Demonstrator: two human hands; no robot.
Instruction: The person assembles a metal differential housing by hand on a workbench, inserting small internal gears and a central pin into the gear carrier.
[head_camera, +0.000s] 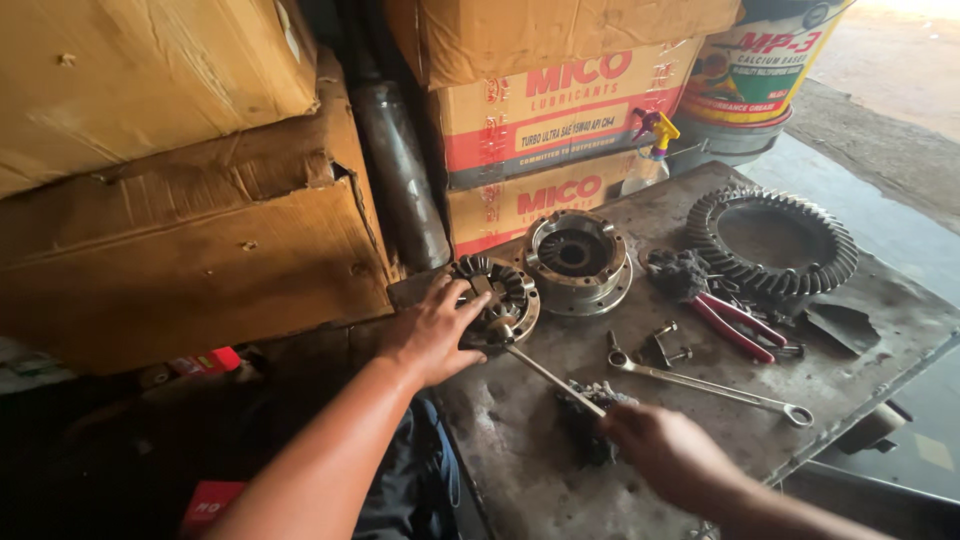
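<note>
Steel worktop (540, 440), left hand (432, 335) fingers spread on a gear housing (497, 297), right hand (665, 452) fingers clenched around a thin rod (545, 374), spanner (700, 383) nearby.

— What packaging do we see here?

— On the left we see two big plain brown cardboard boxes (190, 250) stacked, the lower one torn at its top edge. Behind the bench we see a stack of tan cartons (560, 110) with red and white label bands.

— Anything else?

— At top right we find a pail (760, 60) with a yellow, red and white label, and a small red packet (212, 360) low at left.
</note>
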